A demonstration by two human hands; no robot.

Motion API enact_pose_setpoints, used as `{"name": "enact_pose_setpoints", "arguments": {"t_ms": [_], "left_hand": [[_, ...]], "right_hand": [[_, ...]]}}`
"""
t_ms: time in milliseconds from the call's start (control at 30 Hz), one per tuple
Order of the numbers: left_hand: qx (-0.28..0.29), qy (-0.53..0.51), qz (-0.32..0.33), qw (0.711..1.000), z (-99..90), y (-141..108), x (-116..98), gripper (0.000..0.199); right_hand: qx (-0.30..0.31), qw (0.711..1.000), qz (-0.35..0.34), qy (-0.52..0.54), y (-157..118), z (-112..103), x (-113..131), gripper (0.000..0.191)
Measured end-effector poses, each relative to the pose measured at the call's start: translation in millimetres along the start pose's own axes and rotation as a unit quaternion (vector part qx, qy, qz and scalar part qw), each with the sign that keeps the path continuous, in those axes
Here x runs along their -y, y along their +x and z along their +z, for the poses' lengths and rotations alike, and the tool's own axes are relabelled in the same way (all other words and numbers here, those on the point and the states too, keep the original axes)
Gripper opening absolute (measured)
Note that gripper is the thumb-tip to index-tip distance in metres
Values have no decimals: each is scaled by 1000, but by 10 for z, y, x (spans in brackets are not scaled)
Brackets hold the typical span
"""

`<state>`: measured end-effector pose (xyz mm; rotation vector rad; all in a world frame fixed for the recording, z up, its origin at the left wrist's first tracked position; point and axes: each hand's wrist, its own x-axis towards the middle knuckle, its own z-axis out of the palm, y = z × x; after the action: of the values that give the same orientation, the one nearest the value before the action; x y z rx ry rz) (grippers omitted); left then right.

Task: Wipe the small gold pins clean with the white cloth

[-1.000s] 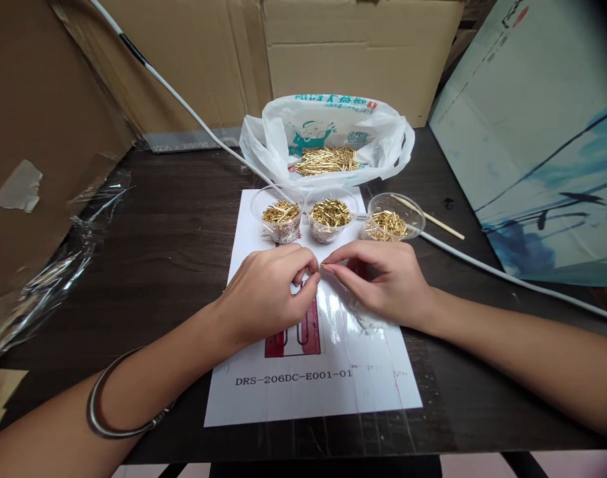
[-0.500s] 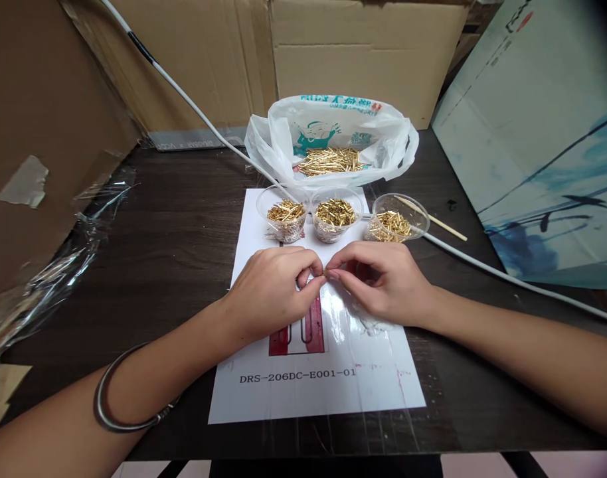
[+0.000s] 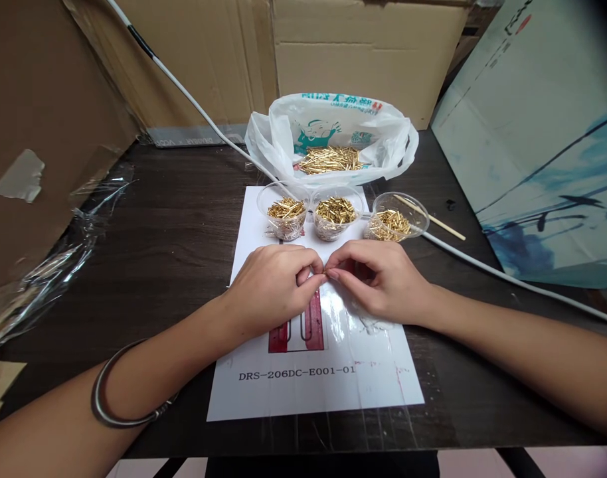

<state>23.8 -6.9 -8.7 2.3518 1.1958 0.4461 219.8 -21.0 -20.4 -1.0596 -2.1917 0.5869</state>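
Note:
My left hand (image 3: pixel 278 289) and my right hand (image 3: pixel 383 279) meet fingertip to fingertip above a printed white sheet (image 3: pixel 303 398). Both pinch a tiny brass-coloured piece (image 3: pixel 325 271), mostly hidden by the fingertips. Just beyond the hands stand three clear plastic cups: the left cup (image 3: pixel 286 211), the middle cup (image 3: pixel 335 214) and the right cup (image 3: pixel 393 222), all holding small gold-coloured metal pieces. Behind them, an open white plastic bag (image 3: pixel 278 143) contains longer gold pins (image 3: pixel 331 159).
A white cable (image 3: pixel 204 116) runs behind the cups and off to the right. A wooden stick (image 3: pixel 447 228) lies by the right cup. Cardboard (image 3: pixel 184 66) walls the back and left; a painted panel (image 3: pixel 542 146) stands at the right.
The view has shifted very slightly. Both hands stay pinched together in nearly the same place.

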Motion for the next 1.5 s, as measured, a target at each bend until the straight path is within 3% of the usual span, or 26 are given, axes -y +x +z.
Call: {"name": "enact_pose_setpoints", "arguments": {"t_ms": [767, 900, 1000, 1133, 1233, 1367, 1500], "left_hand": [[-1, -30, 3, 1000, -7, -9, -4, 15], [-14, -43, 10, 999, -17, -12, -17, 15], [-24, -41, 17, 999, -28, -7, -35, 17], [-19, -38, 14, 999, -34, -4, -38, 16], [-20, -37, 17, 999, -25, -11, -29, 15], [-20, -31, 12, 999, -10, -19, -27, 16], [-27, -30, 10, 999, -4, -20, -30, 16]], "right_hand": [[-22, 1000, 5, -5, 6, 24, -10, 6], [-62, 995, -59, -57, -51, 18, 38, 13], [-66, 982, -116, -133, -92, -103, 199, 19], [7, 953, -52, -297, -134, -311, 466, 17], [67, 924, 17, -377, -220, -353, 553, 27], [98, 928, 91, -348, -366, -288, 505, 23], [102, 960, 105, -241, -312, -207, 410, 13]]}}
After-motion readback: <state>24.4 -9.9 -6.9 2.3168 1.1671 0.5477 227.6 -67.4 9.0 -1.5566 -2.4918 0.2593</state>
